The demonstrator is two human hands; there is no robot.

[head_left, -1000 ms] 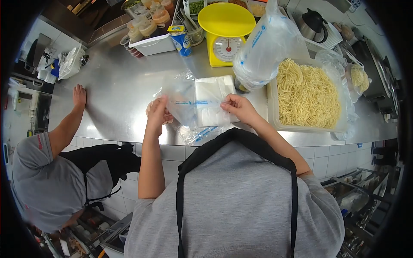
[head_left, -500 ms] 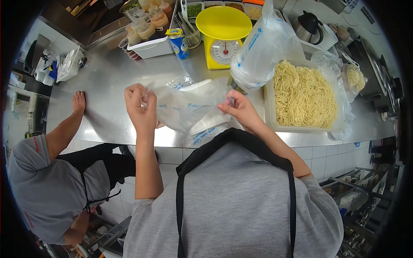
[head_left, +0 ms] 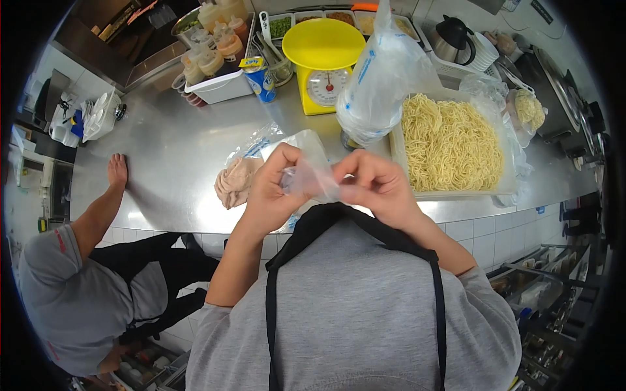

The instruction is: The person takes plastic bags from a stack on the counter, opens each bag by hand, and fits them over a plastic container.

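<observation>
Close in front of my chest, a thin clear plastic bag (head_left: 314,177) is bunched between my two hands. My left hand (head_left: 277,192) is closed on its left side, fingers curled. The fingers of my right hand (head_left: 381,189) pinch the bag's right side, slightly blurred. Behind the hands lies a white stack (head_left: 308,141), partly covered, in a clear wrapper with blue print (head_left: 261,142). Left of my left hand, a crumpled beige cloth (head_left: 233,184) rests on the steel counter (head_left: 163,153).
A tub of noodles (head_left: 453,146) stands right, beside a large hanging plastic bag (head_left: 372,91). Behind are a yellow scale (head_left: 324,49), a blue can (head_left: 262,83) and a sauce bottle bin (head_left: 225,88). At left, a co-worker's hand (head_left: 117,171) rests on the counter.
My hands have come together and nearer my body, so the bag spread between them is now bunched. The beige cloth has come into view. The view has shifted slightly.
</observation>
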